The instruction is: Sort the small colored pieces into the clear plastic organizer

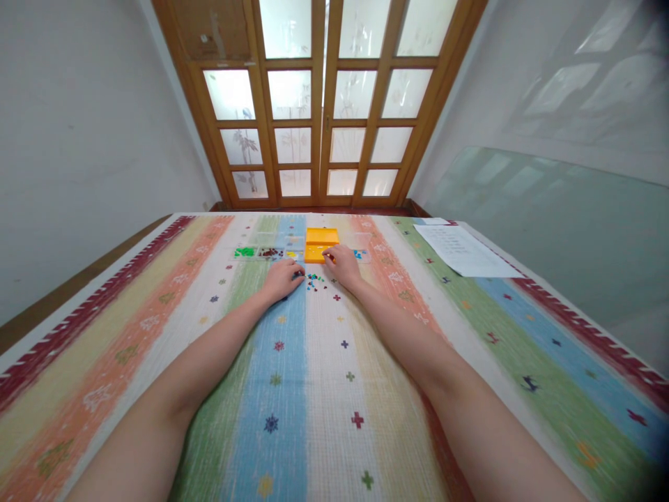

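A small pile of coloured beads [313, 281], mostly blue, green and dark, lies loose on the striped tablecloth. Just left of it, my left hand [283, 279] rests with its fingers curled together; anything between them is too small to make out. My right hand [342, 265] is at the front right of an open orange box [322, 236] with its lid raised. Thumb and fingertips are pinched over the box's right side, and what they hold cannot be told. Behind my hands, clear plastic boxes hold green beads [244, 252], dark brown beads [270, 252], yellow beads [293, 254] and blue beads [358, 254].
The striped cloth [324, 390] covers the table. Printed paper sheets [463, 249] lie at the far right. Beyond the table's far edge stand wooden doors with glass panes [293, 145]. A glass panel [548, 230] leans by the right wall.
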The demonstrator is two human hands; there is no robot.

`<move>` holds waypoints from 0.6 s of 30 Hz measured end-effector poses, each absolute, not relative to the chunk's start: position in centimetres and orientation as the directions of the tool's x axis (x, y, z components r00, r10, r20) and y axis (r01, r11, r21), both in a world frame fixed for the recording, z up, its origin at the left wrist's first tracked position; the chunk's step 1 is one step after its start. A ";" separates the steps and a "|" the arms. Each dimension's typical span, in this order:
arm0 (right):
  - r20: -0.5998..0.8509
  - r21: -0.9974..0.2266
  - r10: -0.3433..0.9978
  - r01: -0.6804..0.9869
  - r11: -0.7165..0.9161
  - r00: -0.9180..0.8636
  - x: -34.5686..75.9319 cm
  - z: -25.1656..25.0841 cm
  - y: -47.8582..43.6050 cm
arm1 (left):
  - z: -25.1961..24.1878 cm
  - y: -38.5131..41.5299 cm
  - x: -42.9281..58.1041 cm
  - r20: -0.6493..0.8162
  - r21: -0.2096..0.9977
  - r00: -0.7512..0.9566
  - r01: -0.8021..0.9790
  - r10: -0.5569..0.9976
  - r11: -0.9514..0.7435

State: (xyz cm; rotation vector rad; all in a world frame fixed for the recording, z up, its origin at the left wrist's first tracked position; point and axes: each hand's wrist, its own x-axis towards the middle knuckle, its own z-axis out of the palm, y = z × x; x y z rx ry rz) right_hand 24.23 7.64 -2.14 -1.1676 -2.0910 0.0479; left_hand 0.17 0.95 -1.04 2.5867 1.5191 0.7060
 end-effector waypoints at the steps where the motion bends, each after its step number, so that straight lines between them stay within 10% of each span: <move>1: 0.575 -0.359 0.747 0.718 0.596 -0.332 24.1 -2.2 7.6 | -1.0 0.9 0.3 0.355 0.254 0.433 0.808 0.828 -0.532; 18: 0.544 -0.339 0.731 0.689 0.640 -0.412 23.9 -1.4 6.2 | -0.6 0.6 0.3 0.403 0.302 0.430 0.771 0.808 -0.561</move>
